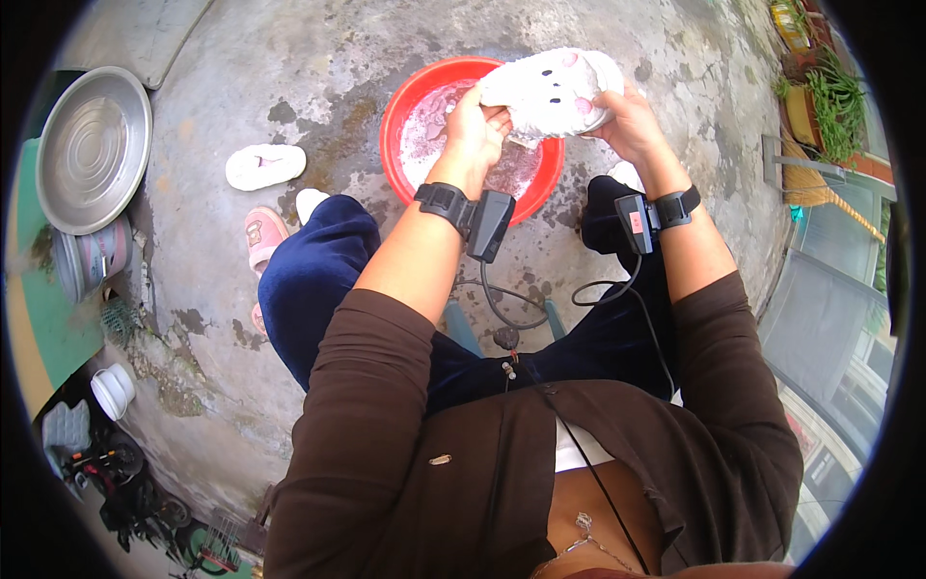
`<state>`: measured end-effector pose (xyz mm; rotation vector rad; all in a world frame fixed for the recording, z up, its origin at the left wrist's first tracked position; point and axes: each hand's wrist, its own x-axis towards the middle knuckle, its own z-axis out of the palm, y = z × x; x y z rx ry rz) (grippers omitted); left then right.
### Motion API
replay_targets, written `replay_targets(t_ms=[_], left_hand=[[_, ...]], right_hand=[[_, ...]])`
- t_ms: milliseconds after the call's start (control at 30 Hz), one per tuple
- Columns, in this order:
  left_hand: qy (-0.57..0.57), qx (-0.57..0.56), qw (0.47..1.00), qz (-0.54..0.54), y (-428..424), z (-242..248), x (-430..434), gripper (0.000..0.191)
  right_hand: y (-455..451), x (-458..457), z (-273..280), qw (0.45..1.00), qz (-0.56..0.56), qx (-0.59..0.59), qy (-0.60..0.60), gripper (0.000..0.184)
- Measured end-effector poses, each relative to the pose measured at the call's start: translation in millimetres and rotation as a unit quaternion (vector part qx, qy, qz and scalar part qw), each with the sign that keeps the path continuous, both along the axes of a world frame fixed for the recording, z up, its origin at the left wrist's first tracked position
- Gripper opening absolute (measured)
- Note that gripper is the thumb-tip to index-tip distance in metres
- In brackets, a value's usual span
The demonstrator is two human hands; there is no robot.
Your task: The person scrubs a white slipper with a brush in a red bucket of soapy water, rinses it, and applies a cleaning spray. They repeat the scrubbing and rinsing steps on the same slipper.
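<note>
A white fluffy slipper (539,90) with black eyes and pink patches is held up between my two hands. My left hand (476,129) has its thumb at the slipper's left end, with the fingers curled below it. Around the right end, my right hand (623,119) grips with the thumb on top near a pink patch. Beneath is a red plastic basin (391,137) holding sudsy water (427,119); the slipper and my left hand cover part of it. A second white fluffy slipper (266,167) lies on the concrete to the left.
Pink slippers (265,235) lie beside my left leg. A large metal basin (94,148) leans at the far left above a bucket (101,257). Potted plants (832,108) and a straw broom (810,177) stand on the right. Cables hang from wrist devices (492,224) on my forearms.
</note>
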<state>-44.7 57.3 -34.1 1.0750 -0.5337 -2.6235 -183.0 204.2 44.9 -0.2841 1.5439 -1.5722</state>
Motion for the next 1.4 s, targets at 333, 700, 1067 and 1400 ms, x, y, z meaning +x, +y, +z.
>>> replay_targets(t_ms=[333,700,1067,1400], left_hand=[[0.096,0.035,0.992,-0.076,5.1,37.7,-8.5,0.065],[-0.020,0.062,0.997,0.045,24.2,14.8,-16.2,0.041],[-0.016,0.069,0.992,0.103,29.8,-1.0,-22.4,0.047],[0.029,0.037,0.999,-0.007,15.8,16.0,-13.8,0.064]], right_hand=[[11.0,-3.1,-5.6,0.992,0.101,-0.018,0.077,0.054],[1.4,30.6,3.4,0.926,0.270,0.053,0.259,0.066],[-2.7,35.2,-0.1,0.925,0.246,0.008,0.288,0.065],[-5.2,23.3,-4.5,0.958,0.209,-0.022,0.193,0.063]])
